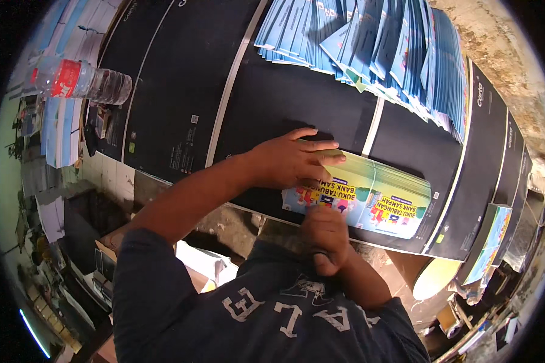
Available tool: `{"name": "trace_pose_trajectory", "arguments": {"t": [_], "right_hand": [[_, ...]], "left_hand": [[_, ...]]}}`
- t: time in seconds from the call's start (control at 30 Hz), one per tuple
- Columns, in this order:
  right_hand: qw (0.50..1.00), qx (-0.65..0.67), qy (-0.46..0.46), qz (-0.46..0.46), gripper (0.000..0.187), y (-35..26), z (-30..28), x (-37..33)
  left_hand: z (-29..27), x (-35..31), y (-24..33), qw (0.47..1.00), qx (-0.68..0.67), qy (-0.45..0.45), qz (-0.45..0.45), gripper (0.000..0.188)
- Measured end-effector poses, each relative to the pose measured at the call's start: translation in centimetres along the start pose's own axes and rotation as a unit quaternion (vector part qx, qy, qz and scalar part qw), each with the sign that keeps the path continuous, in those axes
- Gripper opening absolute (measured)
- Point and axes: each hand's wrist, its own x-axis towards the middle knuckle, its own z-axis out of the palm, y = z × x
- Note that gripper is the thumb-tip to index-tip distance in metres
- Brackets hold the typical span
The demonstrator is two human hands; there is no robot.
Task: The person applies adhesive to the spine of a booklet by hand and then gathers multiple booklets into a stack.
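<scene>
A stack of printed cover sheets [399, 196], yellow-green and blue with colourful pictures, lies near the table's front edge. My left hand [297, 160] rests on its left end, palm down with the fingers spread. Just below it, my right hand [327, 236] is closed in a fist at the stack's near edge, thumb toward my body. Whatever the fist may hold is hidden. Beyond the stack, a large fanned row of blue booklets [369, 45] overlaps across the far side of the table.
Black boards with pale seams cover the table [169, 78]. At the left, a clear plastic bottle [106, 85] with a red label lies near piled paper [60, 133]. Another colourful printed stack [490, 245] sits at the right edge. Boxes and clutter fill the floor on the left.
</scene>
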Motion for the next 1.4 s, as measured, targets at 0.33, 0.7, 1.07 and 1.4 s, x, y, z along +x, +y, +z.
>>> {"name": "trace_pose_trajectory", "arguments": {"t": [0.33, 0.7, 1.07, 1.4], "right_hand": [[0.992, 0.112, 0.049, -0.039, 0.038, -4.0, -1.5, 3.1], [0.973, -0.003, 0.227, 0.050, 0.037, -2.4, -4.1, -4.2], [0.962, -0.036, 0.272, -0.001, 0.026, -3.2, -7.2, -7.6], [0.957, -0.044, 0.288, 0.012, 0.023, -5.2, -10.9, -11.5]], "left_hand": [[-0.1, -0.7, 0.1, 0.996, 0.053, -0.053, -0.044, 0.023], [2.2, 3.6, 8.7, 0.971, 0.051, 0.120, -0.201, 0.021], [7.1, 7.6, 11.7, 0.904, 0.275, 0.105, -0.310, 0.062], [7.7, 8.1, 11.2, 0.905, 0.314, 0.085, -0.274, 0.102]]}}
